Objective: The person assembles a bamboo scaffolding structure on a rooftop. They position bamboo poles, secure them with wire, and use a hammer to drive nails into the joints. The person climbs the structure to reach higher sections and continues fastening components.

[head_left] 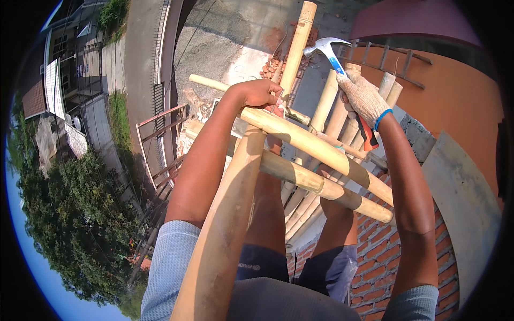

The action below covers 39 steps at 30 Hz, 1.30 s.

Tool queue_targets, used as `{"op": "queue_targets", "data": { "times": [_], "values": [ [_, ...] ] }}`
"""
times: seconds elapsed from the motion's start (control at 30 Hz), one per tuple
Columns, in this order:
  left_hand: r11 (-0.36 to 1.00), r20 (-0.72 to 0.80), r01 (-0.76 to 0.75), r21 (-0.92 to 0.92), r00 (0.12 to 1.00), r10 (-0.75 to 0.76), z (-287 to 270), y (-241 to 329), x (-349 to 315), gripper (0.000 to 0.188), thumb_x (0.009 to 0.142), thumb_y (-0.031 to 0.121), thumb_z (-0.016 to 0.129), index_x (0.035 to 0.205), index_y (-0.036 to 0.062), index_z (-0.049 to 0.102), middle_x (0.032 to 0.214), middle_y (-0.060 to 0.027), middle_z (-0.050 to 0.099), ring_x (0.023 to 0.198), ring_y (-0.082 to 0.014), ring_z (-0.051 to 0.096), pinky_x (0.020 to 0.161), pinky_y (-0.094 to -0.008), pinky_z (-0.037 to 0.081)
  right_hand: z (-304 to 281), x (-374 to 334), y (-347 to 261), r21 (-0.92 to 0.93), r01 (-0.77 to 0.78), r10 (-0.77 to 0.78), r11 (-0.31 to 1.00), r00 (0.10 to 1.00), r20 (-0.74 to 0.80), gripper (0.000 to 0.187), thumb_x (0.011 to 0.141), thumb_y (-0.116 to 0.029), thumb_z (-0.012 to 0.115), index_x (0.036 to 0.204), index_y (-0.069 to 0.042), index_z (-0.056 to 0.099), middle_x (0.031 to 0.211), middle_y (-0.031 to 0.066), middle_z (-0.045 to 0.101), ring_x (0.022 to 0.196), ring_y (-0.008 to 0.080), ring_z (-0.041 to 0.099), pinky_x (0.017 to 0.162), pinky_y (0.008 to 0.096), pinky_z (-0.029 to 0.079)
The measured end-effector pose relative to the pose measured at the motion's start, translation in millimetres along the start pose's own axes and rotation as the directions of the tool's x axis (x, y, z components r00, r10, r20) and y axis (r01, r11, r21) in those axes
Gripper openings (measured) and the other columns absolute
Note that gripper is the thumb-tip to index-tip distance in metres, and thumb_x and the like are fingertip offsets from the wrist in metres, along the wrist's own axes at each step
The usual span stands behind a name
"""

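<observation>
My bare left hand is closed in a pinch where bamboo poles cross. What looks like a thin wire shows at its fingertips, partly hidden by them. Just below it runs a horizontal bamboo pole, and an upright bamboo pole rises beyond. In a knitted glove with a blue cuff, my right hand grips a claw hammer. Its steel head is raised and points left, and its black-and-orange handle end sticks out below the glove. A thick bamboo post stands close in front of my body.
A lower bamboo rail lies beside the upper one. Several bamboo poles stand bundled under my right hand. Brickwork and a grey slab are at the right. Far below lie gravel, a metal gate and a road.
</observation>
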State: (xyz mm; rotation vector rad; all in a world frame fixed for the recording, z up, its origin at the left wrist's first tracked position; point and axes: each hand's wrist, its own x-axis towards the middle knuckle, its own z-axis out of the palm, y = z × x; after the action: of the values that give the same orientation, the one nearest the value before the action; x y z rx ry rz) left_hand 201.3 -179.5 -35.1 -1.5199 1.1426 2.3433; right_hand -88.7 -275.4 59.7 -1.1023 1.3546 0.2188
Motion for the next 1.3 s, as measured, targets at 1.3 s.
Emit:
{"op": "queue_targets", "data": {
  "times": [1.3],
  "values": [
    [0.991, 0.039, 0.013, 0.130, 0.999, -0.018, -7, -4, 1, 0.018, 0.104, 0.019, 0.066, 0.110, 0.0043, 0.074, 0.094, -0.0003, 0.074, 0.081, -0.0080, 0.063, 0.074, -0.0295, 0.052, 23, 1, 18, 0.053, -0.026, 0.021, 0.998, 0.995, 0.102, 0.040, 0.108, -0.040, 0.047, 0.101, -0.002, 0.054, 0.076, 0.0123, 0.058, 0.059, 0.0217, 0.058, 0.059, 0.0401, 0.049]
  ]
}}
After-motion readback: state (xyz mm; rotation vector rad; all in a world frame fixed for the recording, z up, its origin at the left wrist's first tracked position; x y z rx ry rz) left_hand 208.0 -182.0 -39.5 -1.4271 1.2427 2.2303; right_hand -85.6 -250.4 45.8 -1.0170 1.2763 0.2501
